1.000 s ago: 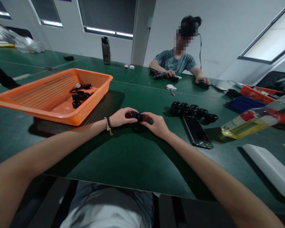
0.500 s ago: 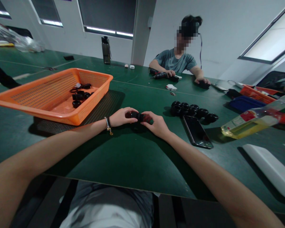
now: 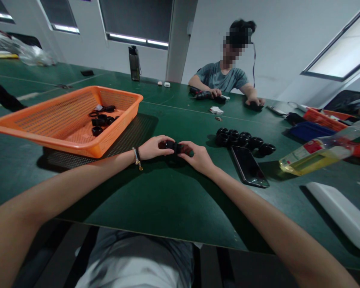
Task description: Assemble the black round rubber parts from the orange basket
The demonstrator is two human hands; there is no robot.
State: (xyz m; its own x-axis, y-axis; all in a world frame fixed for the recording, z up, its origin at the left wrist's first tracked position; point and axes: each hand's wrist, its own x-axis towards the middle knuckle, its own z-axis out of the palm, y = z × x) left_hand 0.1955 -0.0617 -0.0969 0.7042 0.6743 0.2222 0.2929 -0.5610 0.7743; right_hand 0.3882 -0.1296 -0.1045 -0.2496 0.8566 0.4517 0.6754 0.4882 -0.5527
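Just above the green table (image 3: 174,200), a small black cylindrical part (image 3: 171,146) is held between my two hands. My left hand (image 3: 152,147) is closed round its left end, thumb in front and fingers behind. At its right end my right hand (image 3: 197,155) pinches the part between thumb and fingertips. Whether it is one piece or two joined pieces I cannot tell. Right of my hands stand several black round parts (image 3: 243,139) in a cluster. An orange basket (image 3: 120,134) on the left holds a few more black parts (image 3: 100,124).
A phone (image 3: 249,166) lies beside the cluster. Farther right are a tilted bottle of yellow liquid (image 3: 321,150), a white block (image 3: 342,214) and a blue tray (image 3: 312,131). A dark water bottle (image 3: 134,64) stands at the back. Across the table a person (image 3: 223,78) sits near a power drill (image 3: 202,95).
My right fingers have shifted slightly on the black part; my left hand has kept its hold. The co-worker's hand at the right has moved a little.
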